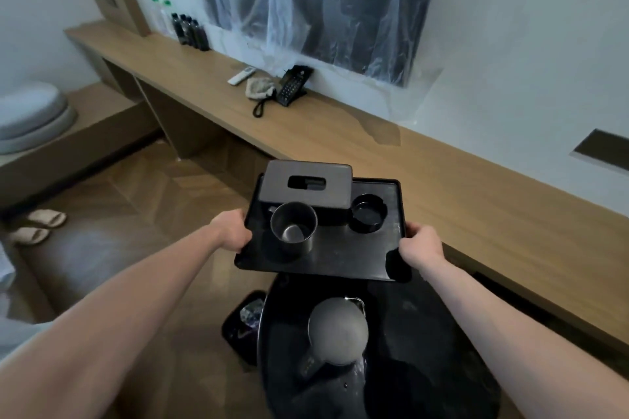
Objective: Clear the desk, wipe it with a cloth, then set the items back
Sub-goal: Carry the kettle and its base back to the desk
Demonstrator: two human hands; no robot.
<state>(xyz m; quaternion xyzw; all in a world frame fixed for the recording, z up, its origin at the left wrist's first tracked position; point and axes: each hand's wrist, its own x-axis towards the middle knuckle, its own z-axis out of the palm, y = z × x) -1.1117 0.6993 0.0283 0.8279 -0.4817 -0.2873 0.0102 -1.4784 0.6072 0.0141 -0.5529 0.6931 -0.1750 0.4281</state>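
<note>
I hold a black tray [343, 253] in the air between the round black table and the long wooden desk [442, 187]. My left hand [231, 230] grips its left edge and my right hand [420, 245] grips its right edge. On the tray stand a dark tissue box [308, 184], a metal cup [293, 226] and a black ashtray [369, 213]. Further along the desk lie a beige cloth [259, 88], a black telephone [292, 85] and a white remote [241, 75].
A round black table [425, 350] below the tray carries a grey kettle [337, 330]. A black bin [243, 326] stands on the floor beside it. Several bottles [189, 29] stand at the desk's far end. A plastic-covered TV [316, 0] hangs on the wall. Slippers [37, 224] lie at the left.
</note>
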